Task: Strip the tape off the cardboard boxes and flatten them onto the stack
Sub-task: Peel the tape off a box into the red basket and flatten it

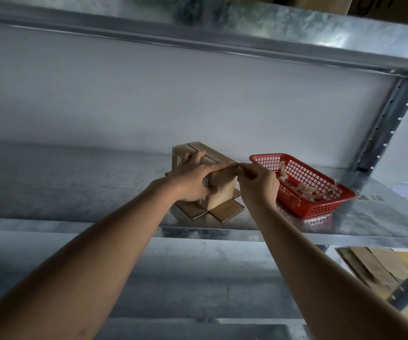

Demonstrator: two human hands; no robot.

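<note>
Left hand [193, 182] clamps the cardboard box [220, 192] firmly; right hand [256, 182] pinches the tape end [238, 165] at its top edge. Best peel low and steady.

The box [218, 190] is plain tan, as is the flat cardboard [227, 211] under it. The basket [303, 190] is bright red with a square grid of holes, holding pale beige tape scraps [303, 188]. The shelf [75, 187] is mottled silver-grey. The wall [149, 99] is white.

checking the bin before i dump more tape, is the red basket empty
Not empty: the red basket holds crumpled tape strips along its bottom.
</note>
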